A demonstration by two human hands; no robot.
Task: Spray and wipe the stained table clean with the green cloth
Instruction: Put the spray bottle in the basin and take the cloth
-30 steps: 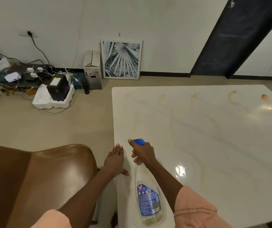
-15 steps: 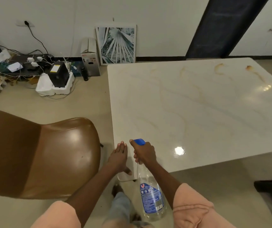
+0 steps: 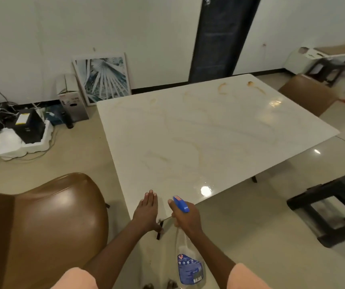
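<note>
Right hand [image 3: 185,219] grips neck of clear spray bottle [image 3: 190,265], blue nozzle [image 3: 181,203] aimed far over table. Left hand [image 3: 146,212] flat, fingers straight, resting on near corner of white table [image 3: 209,132]. 2 brown stains [image 3: 222,88] at far right edge. Brown chair [image 3: 48,222] left.

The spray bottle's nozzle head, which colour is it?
Blue, on the spray bottle held by the right hand; head view.

My head camera (the only view) looks forward and down from above the table's [image 3: 209,132] near corner, hands close below.
</note>
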